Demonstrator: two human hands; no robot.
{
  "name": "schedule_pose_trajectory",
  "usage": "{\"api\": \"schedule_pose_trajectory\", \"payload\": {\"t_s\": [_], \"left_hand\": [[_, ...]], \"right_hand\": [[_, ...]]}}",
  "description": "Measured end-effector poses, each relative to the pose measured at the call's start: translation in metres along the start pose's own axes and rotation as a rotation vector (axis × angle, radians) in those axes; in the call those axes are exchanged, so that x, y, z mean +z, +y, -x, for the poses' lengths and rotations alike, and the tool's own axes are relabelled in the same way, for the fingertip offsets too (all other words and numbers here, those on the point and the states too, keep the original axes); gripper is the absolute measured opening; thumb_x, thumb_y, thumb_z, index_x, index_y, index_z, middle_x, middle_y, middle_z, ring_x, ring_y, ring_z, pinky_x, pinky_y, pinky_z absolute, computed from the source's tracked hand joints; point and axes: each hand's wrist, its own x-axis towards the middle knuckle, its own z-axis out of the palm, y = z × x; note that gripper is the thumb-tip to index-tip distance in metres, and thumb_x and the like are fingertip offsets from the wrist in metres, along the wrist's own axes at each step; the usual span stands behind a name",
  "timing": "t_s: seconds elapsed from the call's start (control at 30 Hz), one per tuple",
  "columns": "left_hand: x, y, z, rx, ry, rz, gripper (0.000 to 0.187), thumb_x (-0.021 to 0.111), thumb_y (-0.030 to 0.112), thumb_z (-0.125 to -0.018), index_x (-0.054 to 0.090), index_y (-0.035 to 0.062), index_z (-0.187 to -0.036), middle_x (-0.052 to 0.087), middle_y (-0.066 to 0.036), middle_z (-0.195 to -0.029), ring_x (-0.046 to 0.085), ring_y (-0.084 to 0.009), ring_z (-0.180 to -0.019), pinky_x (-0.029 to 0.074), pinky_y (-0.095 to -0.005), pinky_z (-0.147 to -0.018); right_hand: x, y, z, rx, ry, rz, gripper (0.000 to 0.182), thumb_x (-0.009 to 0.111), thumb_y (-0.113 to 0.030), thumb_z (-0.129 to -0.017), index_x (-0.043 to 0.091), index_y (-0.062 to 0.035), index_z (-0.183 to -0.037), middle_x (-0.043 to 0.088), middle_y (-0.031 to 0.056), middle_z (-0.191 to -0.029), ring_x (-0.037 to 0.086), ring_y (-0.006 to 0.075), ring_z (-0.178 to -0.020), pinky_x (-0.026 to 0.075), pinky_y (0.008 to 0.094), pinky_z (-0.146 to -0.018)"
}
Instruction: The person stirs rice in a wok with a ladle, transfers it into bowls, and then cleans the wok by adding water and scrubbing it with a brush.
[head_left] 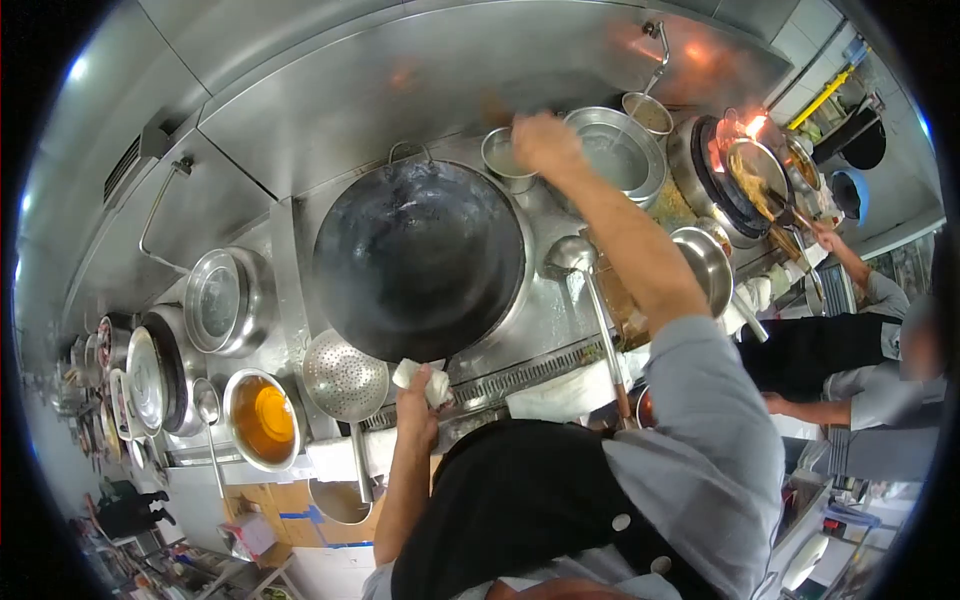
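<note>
My left hand (418, 412) is closed around a folded white cloth (424, 382), pressed at the near rim of a large dark wok (420, 265). The wok sits tilted on the range and shows a wet sheen near its far handle. My right hand (548, 145), blurred by motion, is closed in a fist above a small metal pot (508, 158). A faint brown smear shows beside that fist; I cannot tell what it holds. Right of the pot stands a wide steel basin (615, 150) of cloudy liquid.
A ladle (573, 256) lies right of the wok, a perforated skimmer (346, 375) to its left. Farther left is a bowl of orange oil (262, 420). At right, a co-worker (860, 350) holds a pan (757, 180) of food near open flame. A faucet (658, 60) hangs over a strainer.
</note>
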Motion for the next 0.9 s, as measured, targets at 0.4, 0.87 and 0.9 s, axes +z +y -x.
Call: {"api": "schedule_pose_trajectory", "payload": {"t_s": [0.4, 0.87, 0.9], "left_hand": [[-0.020, -0.024, -0.050, 0.113, -0.167, -0.375, 0.035, 0.062, 0.043, -0.104, 0.062, 0.0101, -0.116, 0.068, 0.000, -0.085, 0.062, -0.0094, -0.062, 0.048, -0.0260, -0.044], [-0.272, 0.004, 0.149, 0.115, -0.339, -0.977, 0.054, 0.081, 0.021, -0.083, 0.063, 0.0026, -0.131, 0.075, -0.014, -0.111, 0.071, -0.0284, -0.101, 0.055, -0.0384, -0.092], [-0.296, -0.015, 0.141, 0.157, -0.366, -1.071, 0.054, 0.081, 0.023, -0.084, 0.063, 0.0048, -0.132, 0.075, -0.015, -0.113, 0.072, -0.0305, -0.103, 0.055, -0.0395, -0.093]], "right_hand": [[0.153, -0.002, 0.384, 0.329, -0.033, -0.576, 0.049, 0.070, -0.021, -0.089, 0.064, -0.0031, -0.134, 0.069, 0.0295, -0.121, 0.067, 0.0465, -0.112, 0.054, 0.0478, -0.099], [0.218, -0.081, 0.630, 0.106, -0.105, -0.831, 0.069, 0.076, -0.021, -0.090, 0.050, -0.0037, -0.151, 0.057, 0.0272, -0.145, 0.059, 0.0429, -0.131, 0.046, 0.0449, -0.109], [0.192, -0.130, 0.633, -0.009, -0.030, -1.038, 0.081, 0.077, -0.035, -0.089, 0.043, -0.0061, -0.156, 0.046, 0.0227, -0.156, 0.044, 0.0416, -0.143, 0.035, 0.0463, -0.118]]}}
